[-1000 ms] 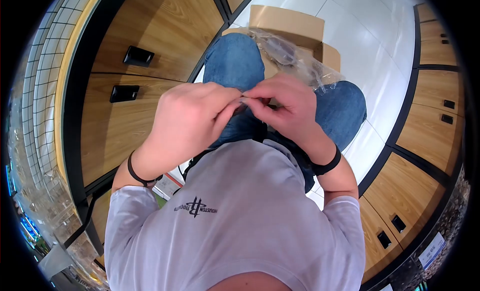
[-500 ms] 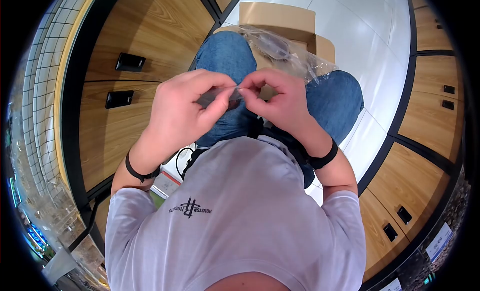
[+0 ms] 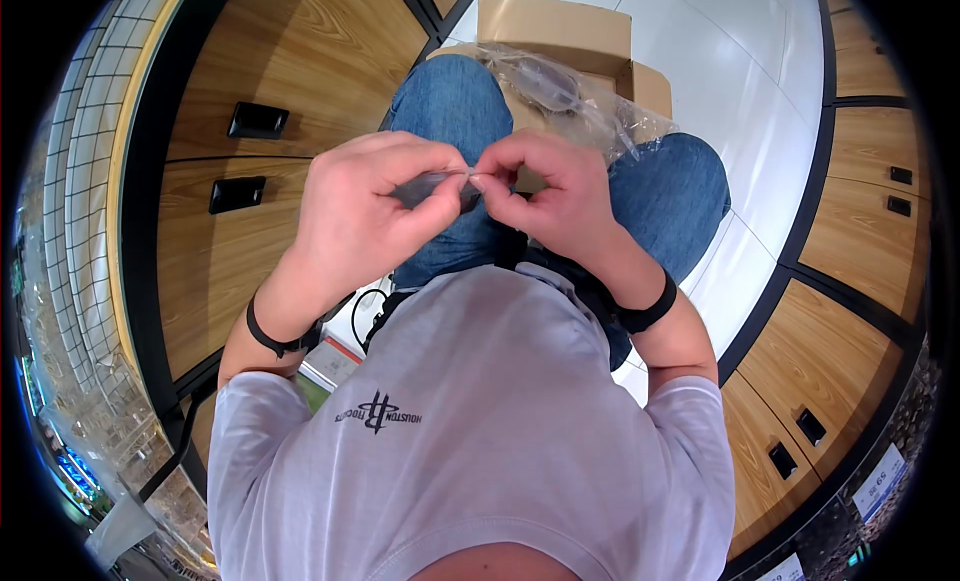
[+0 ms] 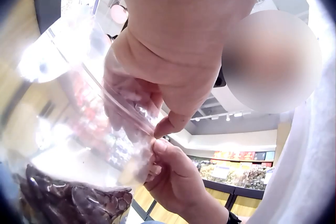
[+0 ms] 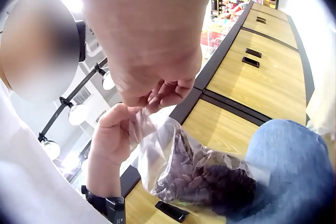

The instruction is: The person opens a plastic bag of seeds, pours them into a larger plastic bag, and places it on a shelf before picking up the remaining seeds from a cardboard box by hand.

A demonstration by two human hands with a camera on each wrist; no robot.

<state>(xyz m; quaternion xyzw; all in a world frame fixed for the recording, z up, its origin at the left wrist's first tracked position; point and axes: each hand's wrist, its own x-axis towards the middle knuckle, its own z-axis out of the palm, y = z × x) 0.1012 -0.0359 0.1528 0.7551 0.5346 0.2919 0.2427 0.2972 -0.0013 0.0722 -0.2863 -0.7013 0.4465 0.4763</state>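
A seated person, seen from a head-worn camera, holds a clear plastic bag (image 5: 152, 153) just above the middle of the view, toward twelve o'clock. The left hand (image 3: 365, 206) comes in from nine o'clock, the right hand (image 3: 555, 191) from two o'clock; thumb and forefinger of each pinch the bag's top edge, fingertips nearly touching. In the right wrist view the bag hangs below them toward five o'clock, its lower part holding dark, glossy, flattish pieces (image 5: 220, 182) (what they are, I cannot tell).

At twelve to one o'clock in the head view, beyond the knees, an open cardboard box (image 3: 555, 26) has one flap raised, with loose clear plastic (image 3: 550, 86) draped over it.

Writing: at seven o'clock, the white T-shirt (image 3: 480, 381) carries a black "R" emblem between the words "HOUSTON" and "ROCKETS", upside down from this camera. At four o'clock, beside the wooden cabinets (image 3: 815, 351), a white-and-blue price label (image 3: 880, 483) bears tilted figures too small to read surely.
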